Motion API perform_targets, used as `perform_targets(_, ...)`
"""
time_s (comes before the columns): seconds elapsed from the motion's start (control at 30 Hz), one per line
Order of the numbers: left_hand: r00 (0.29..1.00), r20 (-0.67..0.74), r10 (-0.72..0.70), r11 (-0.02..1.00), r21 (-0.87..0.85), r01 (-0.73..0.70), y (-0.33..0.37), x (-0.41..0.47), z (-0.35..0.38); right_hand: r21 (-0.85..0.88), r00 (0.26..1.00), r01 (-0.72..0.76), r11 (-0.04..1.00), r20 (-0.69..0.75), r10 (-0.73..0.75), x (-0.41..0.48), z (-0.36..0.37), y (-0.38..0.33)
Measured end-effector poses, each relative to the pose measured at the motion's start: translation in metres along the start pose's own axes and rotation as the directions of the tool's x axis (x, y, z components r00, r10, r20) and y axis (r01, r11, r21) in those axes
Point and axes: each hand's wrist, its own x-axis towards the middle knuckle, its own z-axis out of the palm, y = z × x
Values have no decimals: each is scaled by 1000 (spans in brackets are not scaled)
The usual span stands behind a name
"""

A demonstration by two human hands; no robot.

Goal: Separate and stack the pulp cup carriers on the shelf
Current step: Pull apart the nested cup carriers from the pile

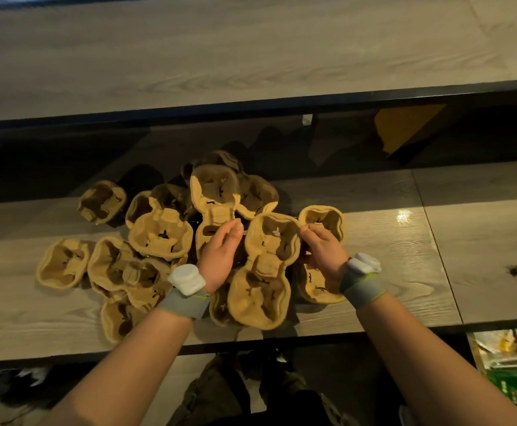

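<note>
Tan moulded-pulp two-cup carrier (263, 272) sits at the near middle of the grey wood-grain shelf (404, 259), long axis running near-to-far, cups facing up. Both hands flank its far cup, probably so they can pull opposite ways and break nested carriers apart.

Left hand (220, 256): on the carrier's left side, fingers (235, 227) curled and drawn together at the far-left rim. Looks like a light pinch or brace; can't tell if it actually clamps the rim.

Right hand (321, 250): fingers closed on the far-right rim, thumb side touching the edge. Another pulp carrier (321, 290) lies just right of it and partly under the hand, so which layer is gripped is unclear.

Grey wristbands with white pods (186, 279) on both wrists.

Further out and left: loose heap of more tan pulp carriers (159, 235), overlapping at mixed angles, some tilted, one (102, 201) apart at far left. No neat stack visible yet, so I judge the task early.

Bare shelf to the right looks like the natural stack spot.

Far: upper wood-grain shelf board (251, 56) overhangs, shading the back of the heap.
</note>
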Motion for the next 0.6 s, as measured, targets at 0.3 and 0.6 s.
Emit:
perform_targets(0.3, 967, 256, 7, 940, -330, 81, 27, -3, 29, 29, 991, 98, 995, -98, -95, -9, -45, -30)
perform_targets(0.6, 957, 274, -91, 878, -432, 207, 24, 19, 102, -174, 946, 44, 984, -310, -97, 20, -82, -2)
